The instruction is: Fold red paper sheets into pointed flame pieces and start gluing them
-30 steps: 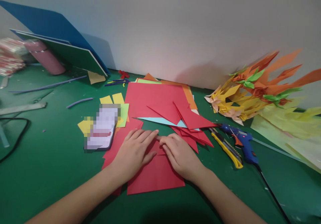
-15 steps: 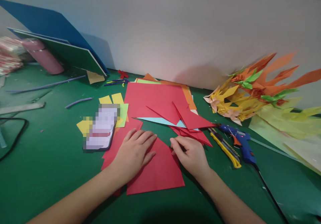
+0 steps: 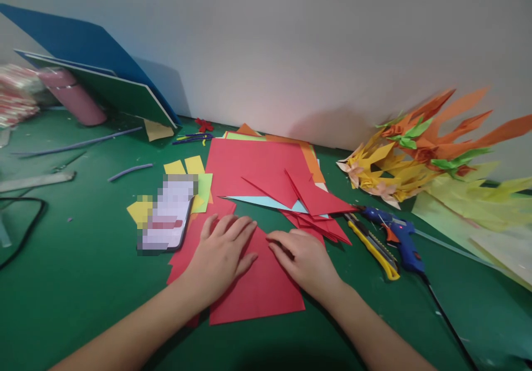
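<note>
A folded sheet of red paper (image 3: pixel 257 288) lies on the green table in front of me. My left hand (image 3: pixel 220 254) rests palm down on its left part, fingers stretched out and thumb apart. On the paper's upper right side, my right hand (image 3: pixel 305 260) has thumb and forefinger pinched at the edge; the exact grip is partly hidden by the fingers. Other red sheets (image 3: pixel 180 257) stick out under my left forearm. Beyond my hands, folded pointed red pieces (image 3: pixel 320 199) overlap a stack of coloured paper topped by a red sheet (image 3: pixel 257 163).
A phone (image 3: pixel 168 216) lies left of the paper, over yellow and green slips. To the right are a yellow cutter knife (image 3: pixel 376 249), a blue glue gun (image 3: pixel 401 238) and orange and yellow paper flowers (image 3: pixel 415 149). A pink bottle (image 3: pixel 75 96) leans near boards (image 3: pixel 120 91).
My right hand has moved left and inward over the paper, and red paper now shows behind its knuckles. My left hand stays almost in place.
</note>
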Tool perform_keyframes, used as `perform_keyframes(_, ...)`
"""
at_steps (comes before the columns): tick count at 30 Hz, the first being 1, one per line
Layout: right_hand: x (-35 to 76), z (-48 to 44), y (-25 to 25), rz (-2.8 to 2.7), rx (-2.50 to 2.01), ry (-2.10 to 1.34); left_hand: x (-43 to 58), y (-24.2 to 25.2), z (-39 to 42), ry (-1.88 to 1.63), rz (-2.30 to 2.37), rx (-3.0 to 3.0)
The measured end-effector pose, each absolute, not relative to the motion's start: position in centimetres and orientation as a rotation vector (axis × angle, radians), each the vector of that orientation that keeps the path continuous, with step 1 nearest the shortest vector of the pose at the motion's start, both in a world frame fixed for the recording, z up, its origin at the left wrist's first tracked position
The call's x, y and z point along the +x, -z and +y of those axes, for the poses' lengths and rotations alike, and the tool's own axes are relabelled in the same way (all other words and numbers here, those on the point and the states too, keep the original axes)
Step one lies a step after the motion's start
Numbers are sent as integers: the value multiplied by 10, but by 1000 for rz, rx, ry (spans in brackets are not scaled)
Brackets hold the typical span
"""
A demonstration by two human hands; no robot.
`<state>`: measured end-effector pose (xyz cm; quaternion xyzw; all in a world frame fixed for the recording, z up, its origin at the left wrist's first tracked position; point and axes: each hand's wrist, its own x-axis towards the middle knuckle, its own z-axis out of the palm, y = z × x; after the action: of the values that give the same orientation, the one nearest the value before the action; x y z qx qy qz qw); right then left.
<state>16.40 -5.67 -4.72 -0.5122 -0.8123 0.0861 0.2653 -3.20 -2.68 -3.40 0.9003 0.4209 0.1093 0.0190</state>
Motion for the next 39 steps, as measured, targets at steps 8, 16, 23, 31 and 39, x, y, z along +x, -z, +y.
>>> perform_keyframes(8,160,-55,48,-2480,-1415,3,-49,24,-15,-635,1428,2633)
perform_keyframes(16,158,-58,48,-2497,-1482,-15,-56,21,-10,-746,1412,2308)
perform_keyframes(23,159,-57,49,-2450,-1253,-36,-52,23,-9,-1028,1297,1949)
perform_keyframes(31,159,-55,48,-2385,-1097,-149,-51,30,-10,-933,1156,2056)
perform_keyframes(39,159,-55,48,-2398,-1037,-191,-49,24,-13,-870,1065,2422)
